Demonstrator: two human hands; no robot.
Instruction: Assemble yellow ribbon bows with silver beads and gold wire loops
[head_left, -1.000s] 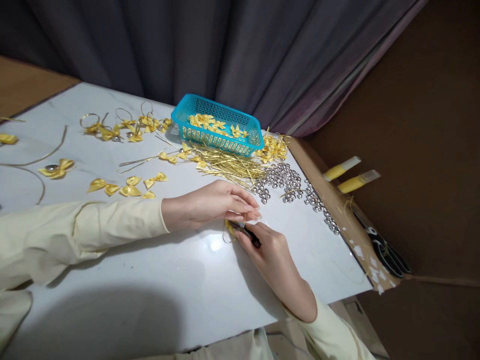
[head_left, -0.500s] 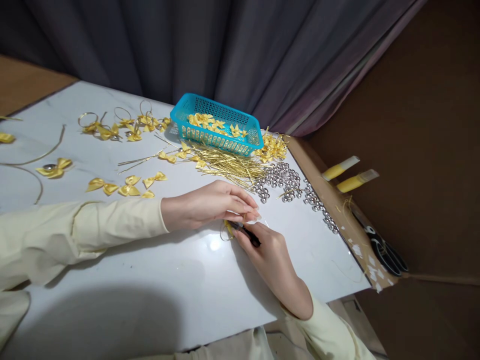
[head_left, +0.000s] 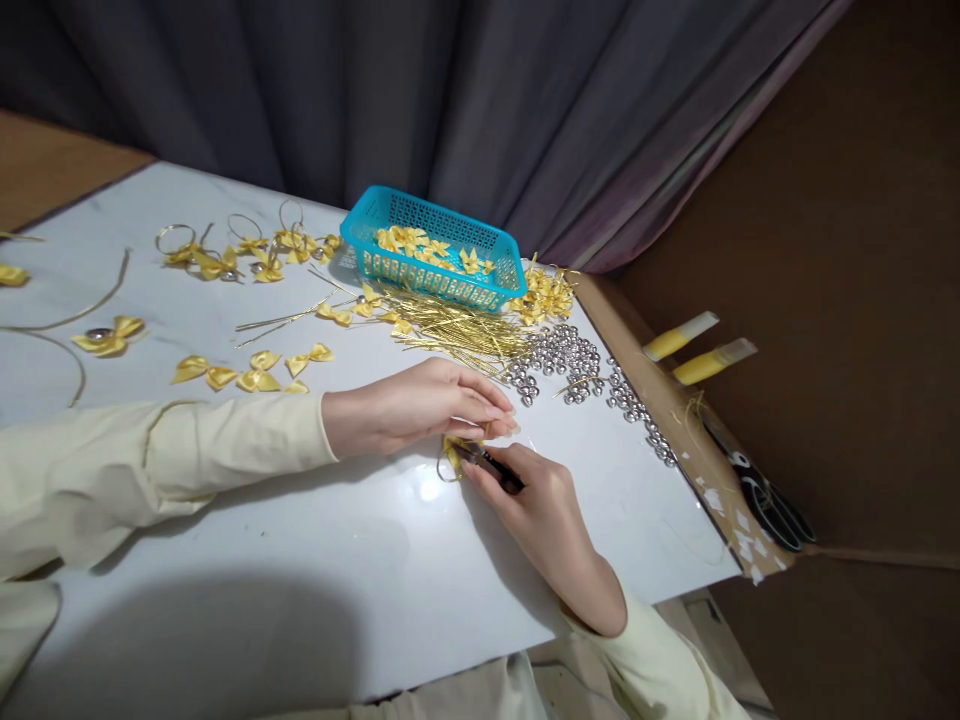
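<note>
A: How are the hands placed?

B: The right hand (head_left: 551,510) is closed round a black tool (head_left: 501,470), by which a yellow bow (head_left: 452,453) is reached from the right. The left hand (head_left: 427,405) is stretched in from the left, with its fingers bent close together over the far side of the bow. Whether anything is pinched by them cannot be told.

A: Where is the bow seen?

B: Between the two hands, near the middle of the white table (head_left: 420,580), partly covered by the left hand. A thin wire loop (head_left: 440,470) is shown at its near left side.

A: And beyond?

B: Gold wires (head_left: 469,333) are heaped just in front of a turquoise basket (head_left: 360,212), where more bows (head_left: 409,240) are held. Silver beads (head_left: 566,350) are scattered to the right of the wires. Loose bows (head_left: 257,380) are laid out to the left.

A: At the far right?

B: Black-handled scissors (head_left: 769,508) and two yellow-and-clear tubes (head_left: 716,362) are seen past the table's edge.
</note>
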